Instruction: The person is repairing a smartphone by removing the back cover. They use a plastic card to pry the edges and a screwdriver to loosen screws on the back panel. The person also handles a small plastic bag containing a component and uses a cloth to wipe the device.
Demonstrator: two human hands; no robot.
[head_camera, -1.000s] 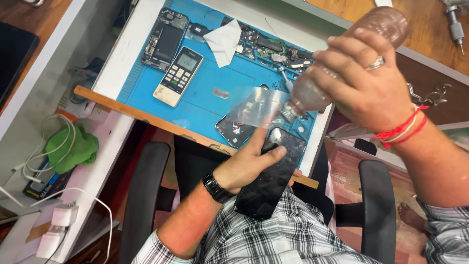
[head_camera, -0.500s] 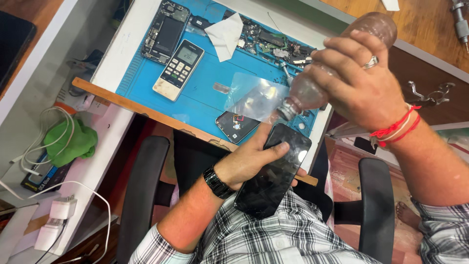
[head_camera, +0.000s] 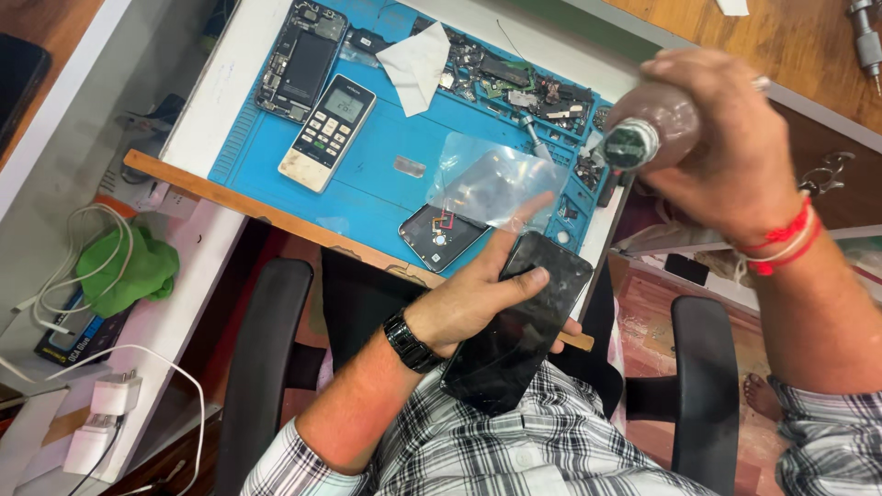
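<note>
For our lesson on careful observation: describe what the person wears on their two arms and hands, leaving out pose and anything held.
The left hand is bare, with a black wristwatch at the wrist and a black-and-white checked sleeve rolled up the forearm. The right hand has a ring on one finger, red and white thread bands round the wrist, and the same checked sleeve pushed back.

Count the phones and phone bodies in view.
3. A dark phone held in the left hand; an opened one at the blue mat's far left corner; one at its near edge, partly under clear film. Parts may hide more.
</note>
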